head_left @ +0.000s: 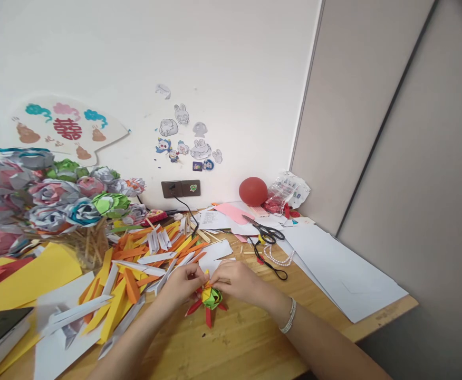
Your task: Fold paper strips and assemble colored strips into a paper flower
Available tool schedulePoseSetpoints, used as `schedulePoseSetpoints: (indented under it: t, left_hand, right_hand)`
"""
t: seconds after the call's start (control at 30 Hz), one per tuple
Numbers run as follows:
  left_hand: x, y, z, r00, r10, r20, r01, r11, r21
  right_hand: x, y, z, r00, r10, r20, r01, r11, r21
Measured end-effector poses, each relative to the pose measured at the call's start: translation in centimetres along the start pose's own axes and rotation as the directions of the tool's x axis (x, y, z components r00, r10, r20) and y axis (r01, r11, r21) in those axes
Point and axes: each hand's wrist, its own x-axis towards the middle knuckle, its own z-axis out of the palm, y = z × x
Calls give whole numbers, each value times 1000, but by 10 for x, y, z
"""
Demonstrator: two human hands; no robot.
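Note:
Between my two hands is a folded paper flower (212,298) with a green centre, yellow and orange folds and red strips sticking out below. My left hand (187,282) pinches its upper left side. From the upper right, my right hand (234,279) grips it with bent fingers; a beaded bracelet circles that wrist. The flower is just above or on the wooden table (247,338); I cannot tell which. Left of my hands lies a heap of folded paper strips (136,269) in orange, yellow and white.
Paper flowers on sticks (68,200) crowd the left. Black scissors (268,232), glasses-like black loops (274,266) and a pearl string (280,258) lie beyond my right hand. White sheets (342,269) cover the right side; a red balloon (253,191) sits by the wall.

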Motion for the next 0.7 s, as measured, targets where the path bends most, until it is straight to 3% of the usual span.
schedulePoseSetpoints:
  t: [0.27,0.47,0.7]
  left_hand:
    - [1,3,-1,1000,-24,-5,24,999,-32]
    - [1,0,0,997,73,-19,-74,997,-5]
    - [4,-4,1,996,81,-42,-81,997,15]
  right_hand:
    - [-1,1,-7,982,-171,82,176,982,-62]
    - [0,0,-6,1000,12,11,-12,1000,7]
    - [-1,4,-8,976,-194,97,202,976,-77]
